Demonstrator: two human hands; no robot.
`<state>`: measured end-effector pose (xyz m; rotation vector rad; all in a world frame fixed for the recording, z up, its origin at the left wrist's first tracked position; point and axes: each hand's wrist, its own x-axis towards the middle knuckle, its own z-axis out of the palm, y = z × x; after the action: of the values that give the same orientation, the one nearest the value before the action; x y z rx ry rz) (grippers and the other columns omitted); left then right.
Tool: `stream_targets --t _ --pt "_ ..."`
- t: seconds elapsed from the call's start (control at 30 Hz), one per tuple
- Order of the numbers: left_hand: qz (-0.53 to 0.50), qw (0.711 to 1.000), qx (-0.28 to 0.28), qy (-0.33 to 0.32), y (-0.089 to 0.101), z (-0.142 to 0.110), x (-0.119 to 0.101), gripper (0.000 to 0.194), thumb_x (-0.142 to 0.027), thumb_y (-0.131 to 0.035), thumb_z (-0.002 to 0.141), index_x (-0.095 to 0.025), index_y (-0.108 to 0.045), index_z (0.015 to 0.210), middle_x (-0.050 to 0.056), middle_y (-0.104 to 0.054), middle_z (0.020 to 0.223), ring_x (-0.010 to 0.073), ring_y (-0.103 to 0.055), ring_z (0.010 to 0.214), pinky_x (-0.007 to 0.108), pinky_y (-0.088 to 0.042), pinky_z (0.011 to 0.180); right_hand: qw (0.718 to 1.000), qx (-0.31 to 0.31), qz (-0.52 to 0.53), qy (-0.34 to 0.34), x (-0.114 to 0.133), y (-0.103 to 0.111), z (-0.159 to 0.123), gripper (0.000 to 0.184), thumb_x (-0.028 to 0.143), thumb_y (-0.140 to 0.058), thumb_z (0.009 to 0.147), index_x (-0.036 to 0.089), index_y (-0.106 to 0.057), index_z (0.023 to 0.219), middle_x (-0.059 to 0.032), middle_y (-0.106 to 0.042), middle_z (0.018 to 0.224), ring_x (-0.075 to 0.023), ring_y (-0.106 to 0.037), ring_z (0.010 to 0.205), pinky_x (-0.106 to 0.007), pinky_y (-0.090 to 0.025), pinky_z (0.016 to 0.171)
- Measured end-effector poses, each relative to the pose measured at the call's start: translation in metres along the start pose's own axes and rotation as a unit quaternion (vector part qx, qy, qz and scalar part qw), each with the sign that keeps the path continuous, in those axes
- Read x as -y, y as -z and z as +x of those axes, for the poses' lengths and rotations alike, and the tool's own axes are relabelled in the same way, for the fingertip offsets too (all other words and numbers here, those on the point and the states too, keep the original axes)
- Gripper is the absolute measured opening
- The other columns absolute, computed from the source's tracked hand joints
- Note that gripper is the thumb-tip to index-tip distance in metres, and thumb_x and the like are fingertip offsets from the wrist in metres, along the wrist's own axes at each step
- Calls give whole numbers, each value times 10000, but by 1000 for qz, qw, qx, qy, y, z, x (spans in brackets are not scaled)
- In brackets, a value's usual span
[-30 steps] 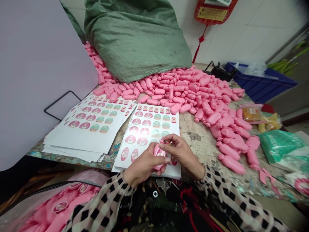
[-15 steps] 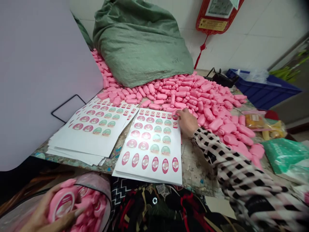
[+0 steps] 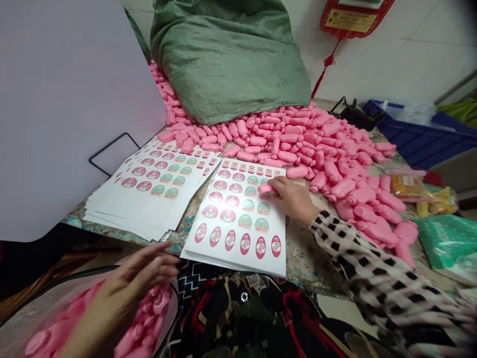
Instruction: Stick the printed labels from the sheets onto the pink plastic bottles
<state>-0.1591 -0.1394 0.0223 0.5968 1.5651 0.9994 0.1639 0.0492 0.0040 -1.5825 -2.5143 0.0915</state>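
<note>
Plainly, from the head view, the right hand (image 3: 294, 200) has a pink bottle (image 3: 265, 189) pinched in its fingertips, over the right side of the sheet (image 3: 237, 219); whether the bottle touches the paper, I cannot tell. The left hand (image 3: 136, 278), blurred, seems to hold nothing, its fingers loosely spread above the bag (image 3: 33, 311) and apart from the sheet. The pile (image 3: 316, 139) lies beyond the sheet and to its right, on the table (image 3: 300, 251). A light pinch should suffice, I judge, since the bottle looks small and smooth; holding it near one end would leave its broad face free. Lifting it over the labels (image 3: 230, 240) rather than dragging would likely spare them, and keeping the left hand off the near edge should stop the paper sliding.
</note>
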Motion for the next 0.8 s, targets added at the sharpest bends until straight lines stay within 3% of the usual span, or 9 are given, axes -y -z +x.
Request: stream_targets --t 0.07,0.17,0.23,0.33,0.5,0.6,0.63,0.7,0.8 --pt "-127 977 161 63 -42 14 0 585 -491 -621 770 -211 -461 1258 90 -681 994 206 -656 834 318 -528 764 994 2 88 63 29 4 -24 394 273 -519 846 276 -523 1240 -43 -526 1294 -215 -567 1030 -300 -447 754" --pt "-219 908 310 179 -95 32 3 552 -567 -471 838 -153 -479 1203 149 -646 1059 250 -657 895 374 -523 781 972 32 195 131 64 15 -59 489 142 -500 802 301 -506 1264 -34 -479 1345 -194 -560 1041 -301 -465 785" --pt "-228 881 342 233 -114 38 7 531 -570 -473 836 -125 -507 1124 135 -653 966 235 -668 819 349 -539 706 957 59 246 143 73 23 -75 519 134 -502 792 326 -498 1274 -28 -443 1370 -173 -578 980 -295 -475 771" --pt "-197 893 330 233 -122 41 11 399 -423 -595 814 -154 -494 1091 69 -642 864 160 -646 661 265 -515 566 949 51 300 77 59 28 -90 443 250 -537 832 312 -513 1269 -45 -498 1270 -157 -587 906 -291 -477 767" --pt "-105 930 336 108 -126 37 4 412 -229 -702 720 -203 -491 1073 -12 -588 814 67 -505 551 206 -412 512 961 -8 258 -104 16 4 -109 269 336 -425 917 236 -648 1029 -40 -592 908 -164 -583 845 -289 -448 745" --pt "97 944 309 -69 -138 34 -3 275 -274 -681 733 -208 -535 956 -16 -582 821 107 -526 664 245 -418 613 969 -5 207 -137 14 -12 -120 220 334 -448 904 234 -638 949 -24 -613 893 -161 -588 810 -279 -428 714" --pt "186 926 296 -144 -143 34 -4 210 -285 -658 751 -206 -546 911 -10 -587 830 132 -538 723 266 -420 659 972 -3 191 -140 17 -15 -123 212 333 -446 904 236 -632 936 -21 -616 898 -160 -589 810 -275 -422 710" --pt "342 854 281 -273 -152 33 -3 108 -286 -579 804 -202 -563 870 14 -604 873 181 -550 830 311 -415 742 977 -3 155 -147 24 -16 -126 215 327 -427 913 239 -622 933 -21 -616 906 -158 -590 812 -268 -410 699" --pt "471 746 289 -371 -162 35 4 127 -246 -495 843 -197 -574 930 65 -616 1044 237 -554 965 367 -409 829 984 0 92 -155 32 -13 -127 233 324 -403 925 243 -620 951 -26 -608 912 -156 -589 790 -265 -388 656"
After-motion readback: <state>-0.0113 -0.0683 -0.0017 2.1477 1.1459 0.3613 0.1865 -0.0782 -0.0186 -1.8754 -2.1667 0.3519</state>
